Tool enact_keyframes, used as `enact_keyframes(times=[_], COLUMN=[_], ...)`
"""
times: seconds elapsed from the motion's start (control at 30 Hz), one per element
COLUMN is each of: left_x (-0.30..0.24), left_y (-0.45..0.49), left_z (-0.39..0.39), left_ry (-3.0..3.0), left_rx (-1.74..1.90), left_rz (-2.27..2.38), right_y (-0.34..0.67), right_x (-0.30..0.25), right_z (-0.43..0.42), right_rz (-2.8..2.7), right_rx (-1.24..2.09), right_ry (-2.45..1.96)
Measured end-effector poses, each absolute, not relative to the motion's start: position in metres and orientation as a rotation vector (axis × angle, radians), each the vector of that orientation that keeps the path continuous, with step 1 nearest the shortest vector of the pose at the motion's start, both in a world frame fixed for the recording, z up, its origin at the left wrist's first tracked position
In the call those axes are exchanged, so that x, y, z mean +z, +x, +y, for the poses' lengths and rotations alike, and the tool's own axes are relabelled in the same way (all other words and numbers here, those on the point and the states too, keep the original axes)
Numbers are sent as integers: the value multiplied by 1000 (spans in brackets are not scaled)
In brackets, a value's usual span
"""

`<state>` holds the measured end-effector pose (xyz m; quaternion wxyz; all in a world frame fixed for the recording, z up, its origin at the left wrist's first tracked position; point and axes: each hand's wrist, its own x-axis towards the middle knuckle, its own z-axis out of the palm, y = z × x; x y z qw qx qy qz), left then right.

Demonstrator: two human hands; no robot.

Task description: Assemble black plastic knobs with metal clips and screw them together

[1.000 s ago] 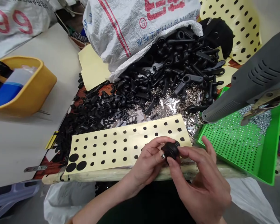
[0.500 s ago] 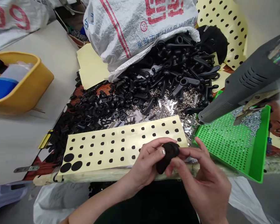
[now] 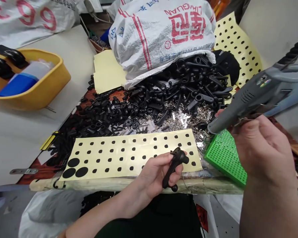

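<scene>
My left hand (image 3: 152, 175) is closed around a black plastic crank handle (image 3: 172, 168), held tilted above the table's front edge. The handle's wide round end points up and its small knob hangs at the bottom. At the right, my right hand (image 3: 265, 148) has its fingers wrapped round a grey electric screwdriver (image 3: 245, 97); part of its grip is hidden. The tool's tip slants down to the left, apart from the crank handle. Beneath my left hand lies a yellow sticker sheet (image 3: 139, 145) with rows of black dots.
A green perforated tray (image 3: 225, 150) sits below the screwdriver. Behind the sheet are heaped black plastic parts (image 3: 109, 114) and small metal clips (image 3: 183, 114). A white woven sack (image 3: 161, 36) spills more handles. A yellow bin (image 3: 49, 91) stands left, near a yellow cutter (image 3: 49, 140).
My right hand has left the black part and moved right onto the screwdriver. My left hand has turned the crank handle so its length and knob show. The view has shifted.
</scene>
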<state>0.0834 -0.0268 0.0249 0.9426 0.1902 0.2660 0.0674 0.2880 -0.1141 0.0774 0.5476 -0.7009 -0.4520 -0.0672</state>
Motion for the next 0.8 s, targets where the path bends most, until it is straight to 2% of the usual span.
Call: enact_keyframes(times=[0.07,0.13,0.27,0.4,0.47,0.6,0.8], left_x=[25,26,26,29,32,38,40], left_y=[82,80,76,72,71,70,68], left_z=[-26,-25,-24,-25,-27,-31,-32], left_ry=[382,373,352,404,456,493,486], left_rx=[129,118,119,207,286,394,367], left_rz=[557,568,558,541,504,373,266], right_y=[288,286,275,245,222,179,156], right_x=[72,68,72,84,83,66,47], right_z=[-108,-103,-101,-116,-125,-129,-121], right_rz=[-1032,-992,-976,-754,-749,-1027,-1166], right_rx=[49,97,14,-302,-317,-68,-234], right_ry=[-1564,-1516,-1583,-2043,-2128,-1856,-1734])
